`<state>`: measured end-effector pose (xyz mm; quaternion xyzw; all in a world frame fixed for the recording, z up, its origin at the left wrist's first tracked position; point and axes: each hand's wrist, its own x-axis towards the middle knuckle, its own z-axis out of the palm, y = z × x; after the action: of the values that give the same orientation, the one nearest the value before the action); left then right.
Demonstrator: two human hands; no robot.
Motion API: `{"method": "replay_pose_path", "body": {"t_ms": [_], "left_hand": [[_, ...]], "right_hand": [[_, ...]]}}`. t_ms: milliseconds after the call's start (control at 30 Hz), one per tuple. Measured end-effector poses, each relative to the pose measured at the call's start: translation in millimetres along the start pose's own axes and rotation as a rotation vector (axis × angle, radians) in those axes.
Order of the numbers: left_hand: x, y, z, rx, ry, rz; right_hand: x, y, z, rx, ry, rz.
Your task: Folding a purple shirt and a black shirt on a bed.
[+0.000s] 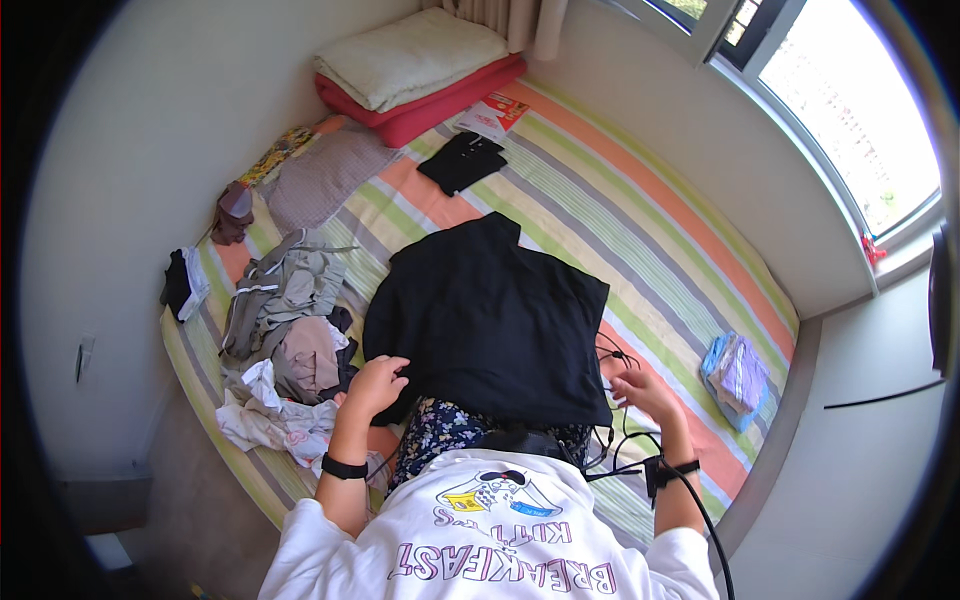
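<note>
A black garment, perhaps a shirt, lies spread over the striped bed in front of me, its near edge reaching my patterned lap. At its lower left corner is my left hand, fingers bent but apart, the tips over the edge of the black cloth. My right hand hovers just off the lower right edge, fingers loosely curled and apart, with thin black cables passing beside it. Nothing shows in either hand. The garment's underside is hidden.
Crumpled clothes are heaped on the left. Folded black clothing lies farther back, near a red and white packet. Stacked bedding stands at the far end. Folded blue and purple clothes sit at the right. Cables trail from my right wrist.
</note>
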<state>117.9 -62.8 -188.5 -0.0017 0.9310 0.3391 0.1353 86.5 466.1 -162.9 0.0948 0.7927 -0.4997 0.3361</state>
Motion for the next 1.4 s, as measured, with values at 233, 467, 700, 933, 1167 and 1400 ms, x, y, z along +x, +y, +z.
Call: {"method": "replay_pose_path", "body": {"t_ms": [233,467,700,933,1167,1400], "left_hand": [[30.6,84.1,20.1,-0.225,-0.124,0.187],[44.2,130.9,53.0,-0.253,-0.325,0.280],[37.1,140.2,80.0,-0.169,-0.447,0.333],[26.7,148.7,87.3,0.020,-0.421,0.386],[31.3,177.8,103.2,0.010,-0.302,0.573],[52.8,197.7,141.2,0.214,-0.597,0.403]], "right_hand": [[49.2,9.3,19.9,0.212,0.054,0.252],[65.6,30.3,25.7,0.394,0.089,0.332],[68.2,38.9,25.5,1.024,-0.112,0.287],[34.1,16.8,4.6,0.818,-0.142,0.237],[-1.9,-22.3,14.0,0.473,-0.251,0.032],[19.4,-31.0,33.1,0.548,-0.315,0.032]]}}
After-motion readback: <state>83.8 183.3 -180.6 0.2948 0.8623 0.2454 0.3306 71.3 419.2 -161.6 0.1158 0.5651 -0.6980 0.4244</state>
